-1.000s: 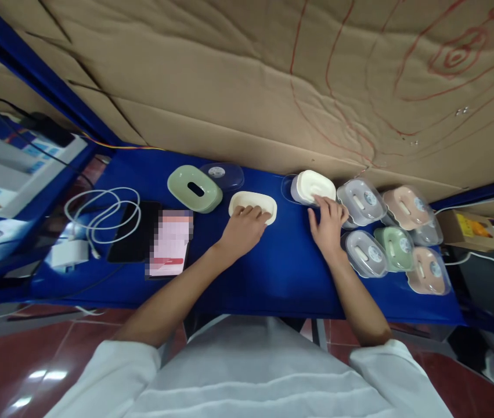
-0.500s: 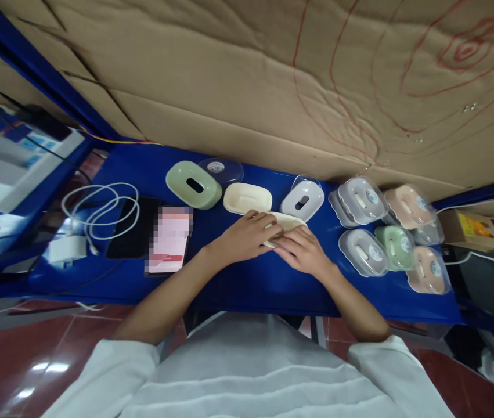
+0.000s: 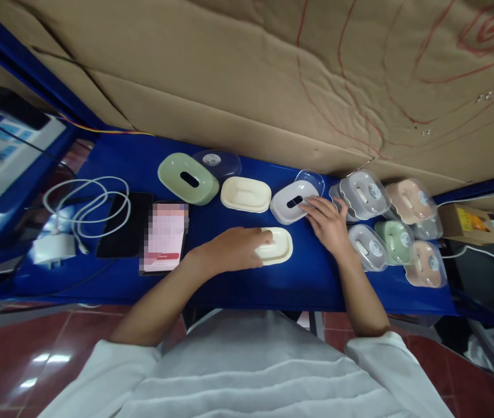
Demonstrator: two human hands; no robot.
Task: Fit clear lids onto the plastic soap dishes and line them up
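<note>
My left hand [image 3: 240, 249] is closed on the left end of a small cream oval tray [image 3: 280, 247] with a raised rim, low over the blue table. At the right end of a pale grey oval box [image 3: 282, 210] with a dark slot, my right hand [image 3: 328, 223] has its fingers spread, fingertips at the rim. A second cream oval piece [image 3: 247, 195], deeper, lies behind the held tray. Farther left stands a green oval box [image 3: 181, 179] with a slot, and a clear lid [image 3: 229, 165] lies behind it.
Several lidded boxes in grey, green and peach [image 3: 407, 200] stand at the right, some stacked. A phone [image 3: 166, 238], a dark flat slab [image 3: 122, 232] and a white charger [image 3: 54, 248] with coiled cable lie left. A cardboard wall [image 3: 212, 98] rises behind the blue table [image 3: 247, 290].
The hands have parted. My left hand has brought the cream tray toward me and lower; my right hand has let go of it and moved right to the grey box.
</note>
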